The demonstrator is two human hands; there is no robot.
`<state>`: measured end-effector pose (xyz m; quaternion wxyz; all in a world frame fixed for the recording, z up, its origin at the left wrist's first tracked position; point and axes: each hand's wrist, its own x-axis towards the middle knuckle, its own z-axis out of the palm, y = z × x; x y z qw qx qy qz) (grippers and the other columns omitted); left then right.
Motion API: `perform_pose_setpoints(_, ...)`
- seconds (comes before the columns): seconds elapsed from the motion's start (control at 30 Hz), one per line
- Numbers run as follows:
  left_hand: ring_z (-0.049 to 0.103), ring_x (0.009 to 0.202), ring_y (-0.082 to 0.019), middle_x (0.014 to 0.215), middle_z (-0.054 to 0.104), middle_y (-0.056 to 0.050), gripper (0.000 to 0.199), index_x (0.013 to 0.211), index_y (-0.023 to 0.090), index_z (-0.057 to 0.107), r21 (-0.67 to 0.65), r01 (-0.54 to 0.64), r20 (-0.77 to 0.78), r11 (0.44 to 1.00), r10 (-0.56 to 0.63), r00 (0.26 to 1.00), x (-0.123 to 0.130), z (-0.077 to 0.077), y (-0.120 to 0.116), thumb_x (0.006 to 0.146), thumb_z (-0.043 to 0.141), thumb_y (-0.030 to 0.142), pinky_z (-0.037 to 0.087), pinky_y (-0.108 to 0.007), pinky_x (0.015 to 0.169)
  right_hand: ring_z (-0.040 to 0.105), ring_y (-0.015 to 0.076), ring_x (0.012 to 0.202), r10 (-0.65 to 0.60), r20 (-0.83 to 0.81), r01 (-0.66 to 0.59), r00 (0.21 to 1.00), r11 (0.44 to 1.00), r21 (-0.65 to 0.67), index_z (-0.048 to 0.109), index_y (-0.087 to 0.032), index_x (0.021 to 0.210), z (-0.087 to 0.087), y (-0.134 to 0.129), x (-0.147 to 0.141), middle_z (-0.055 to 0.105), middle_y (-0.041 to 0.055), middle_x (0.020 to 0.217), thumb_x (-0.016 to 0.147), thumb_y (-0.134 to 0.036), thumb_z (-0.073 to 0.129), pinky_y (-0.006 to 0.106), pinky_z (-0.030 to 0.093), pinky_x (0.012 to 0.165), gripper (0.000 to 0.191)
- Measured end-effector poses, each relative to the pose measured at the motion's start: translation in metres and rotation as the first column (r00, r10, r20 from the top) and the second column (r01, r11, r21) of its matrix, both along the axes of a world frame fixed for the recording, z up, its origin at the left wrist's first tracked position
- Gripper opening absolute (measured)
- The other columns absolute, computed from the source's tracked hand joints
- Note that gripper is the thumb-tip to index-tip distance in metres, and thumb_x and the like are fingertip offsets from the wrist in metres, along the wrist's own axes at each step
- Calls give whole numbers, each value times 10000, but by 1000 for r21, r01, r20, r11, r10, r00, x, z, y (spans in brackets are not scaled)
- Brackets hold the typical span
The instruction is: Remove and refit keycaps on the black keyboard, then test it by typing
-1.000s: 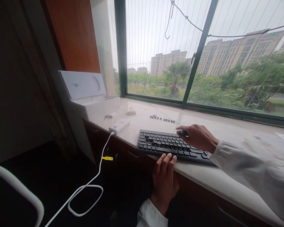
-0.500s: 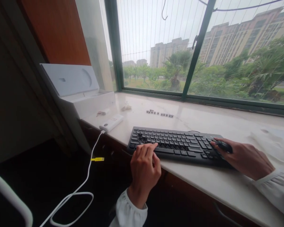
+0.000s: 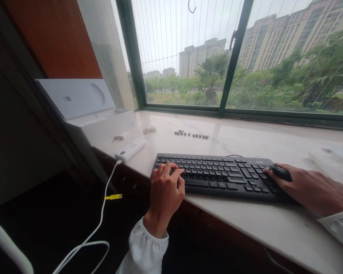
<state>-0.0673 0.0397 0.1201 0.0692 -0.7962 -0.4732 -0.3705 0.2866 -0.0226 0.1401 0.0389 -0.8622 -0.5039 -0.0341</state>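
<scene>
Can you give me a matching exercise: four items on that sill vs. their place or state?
Things:
1. keyboard
2. left hand
3. right hand
4. white power bank

Places or states:
A. gripping a small dark object at the keyboard's right end
B. white cable plugged in, hanging off the sill
C. fingers on the keyboard's left keys
D. black, lying along the front edge of the sill

Pairs: 1-D, 2-C, 3-A, 4-B

Left hand (image 3: 165, 190) curled — right hand (image 3: 311, 188) outstretched, palm down
</scene>
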Motion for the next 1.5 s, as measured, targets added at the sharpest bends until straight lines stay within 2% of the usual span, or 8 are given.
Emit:
perform_pose_setpoints(0.17,548,1024,-216,1079,635,-25,312,1021,260,679,-26,21,-9,999,-22,1000,5,2,1,832,522,68,424,-388,876,663,378,877,-21,18,21,1000,1000,-20,616,-340,1111,-1,-1,0,722,158,970,818,-752,221,463,446,714,641)
perform_pose_setpoints(0.47,540,976,-218,992,633,-23,242,930,218,607,-80,12,-24,997,-14,1000,12,10,5,813,485,45,415,-375,843,660,377,929,-30,7,31,1000,998,-50,591,-344,1149,-2,-2,3,718,153,997,817,-777,172,455,451,709,688)
perform_pose_setpoints(0.7,518,937,-230,953,610,-40,216,898,201,588,-98,-63,-97,993,54,994,22,13,7,839,448,47,412,-380,825,664,371,895,-29,21,30,999,998,-47,596,-340,1160,-4,-1,5,721,144,995,811,-780,191,451,450,693,693)
perform_pose_setpoints(0.8,516,932,-237,943,613,-51,238,912,194,593,-105,-84,-149,991,67,987,24,13,6,863,416,45,414,-385,838,662,368,913,-33,24,35,999,996,-80,578,-337,1191,-2,-1,3,717,125,1006,812,-785,167,442,455,711,717)
perform_pose_setpoints(1.1,534,882,-216,913,628,-42,291,960,197,558,-125,-2,-136,992,-15,991,20,14,8,871,360,4,427,-366,830,644,369,991,-68,28,72,997,987,-142,542,-329,1244,6,-1,-7,695,117,1097,825,-769,122,432,452,754,738)
perform_pose_setpoints(1.5,537,874,-236,893,585,-84,306,1059,155,490,-96,-37,-239,995,13,971,24,12,8,894,277,10,443,-375,809,662,367,925,-34,30,37,999,996,-81,575,-321,1207,2,-2,-2,714,122,1040,831,-760,168,433,458,707,707)
